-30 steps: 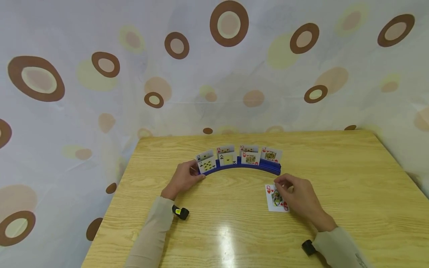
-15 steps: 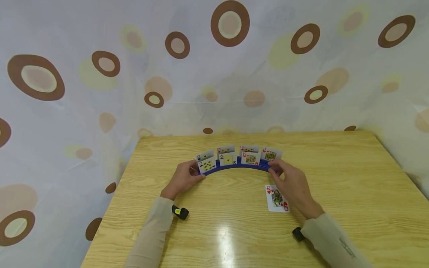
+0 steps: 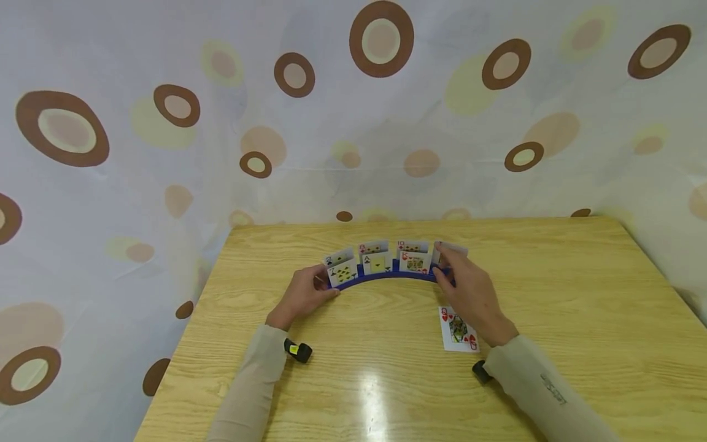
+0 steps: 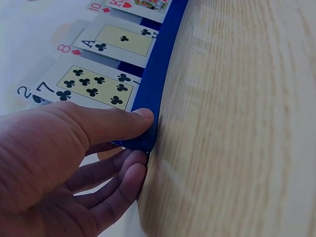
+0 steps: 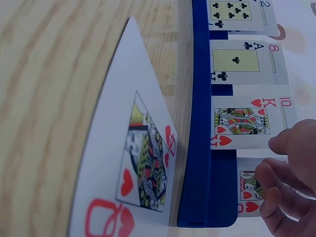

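Note:
A curved blue card holder (image 3: 381,275) stands on the table with playing cards upright in two rows. My left hand (image 3: 304,291) grips its left end, thumb along the front and fingers curled round beneath, beside the seven of clubs (image 4: 94,84). At the other end my right hand (image 3: 469,291) is raised before the jack of hearts (image 5: 249,185), its fingers bent and covering part of that card. The thumb side overlaps the edge of the king of hearts (image 5: 242,121); I cannot tell whether the jack is pinched. A queen of hearts (image 3: 459,330) lies face up below.
The ace of clubs (image 3: 378,264) stands in the front row, with an eight of diamonds and a ten of diamonds (image 3: 414,246) behind. A patterned cloth (image 3: 386,123) hangs past the back edge of the wooden table (image 3: 580,294).
My right hand has moved up and left, from beside the queen on the table to the holder's right end, over the jack. The left hand has stayed on the holder.

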### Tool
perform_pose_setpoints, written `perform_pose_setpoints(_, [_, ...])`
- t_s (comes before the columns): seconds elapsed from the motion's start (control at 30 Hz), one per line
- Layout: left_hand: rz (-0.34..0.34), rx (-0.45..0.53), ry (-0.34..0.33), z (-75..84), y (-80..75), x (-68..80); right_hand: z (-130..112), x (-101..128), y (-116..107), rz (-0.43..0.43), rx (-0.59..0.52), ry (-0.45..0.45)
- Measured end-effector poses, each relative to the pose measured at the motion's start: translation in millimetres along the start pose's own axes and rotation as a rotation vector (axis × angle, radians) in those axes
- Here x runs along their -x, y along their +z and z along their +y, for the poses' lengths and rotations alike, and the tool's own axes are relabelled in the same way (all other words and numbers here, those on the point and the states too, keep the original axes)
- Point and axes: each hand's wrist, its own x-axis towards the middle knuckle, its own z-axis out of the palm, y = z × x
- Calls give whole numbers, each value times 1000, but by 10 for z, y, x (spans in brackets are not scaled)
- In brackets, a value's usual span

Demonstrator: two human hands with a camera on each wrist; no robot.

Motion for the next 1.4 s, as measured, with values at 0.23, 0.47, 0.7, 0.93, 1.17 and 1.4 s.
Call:
perform_pose_setpoints(0.23, [-6,0,2,-11,20,12,14,1,57,34,-22,-5])
perform_pose_setpoints(0.47, [-17,-1,-6,-28,25,18,3,-9,69,62,-13,-27])
perform_pose_setpoints(0.7, [-9,-2,6,-28,27,20,-26,-8,94,67,-9,-28])
perform_pose_setpoints(0.93, [-8,7,-2,-8,24,38,-59,3,122,97,-10,-39])
perform_pose_setpoints(1.17, [0,1,12,-24,14,29,-90,-20,106,101,-58,-1])
perform_pose_setpoints(1.4, [4,1,26,-19,5,17,-159,13,-57,137,-224,63])
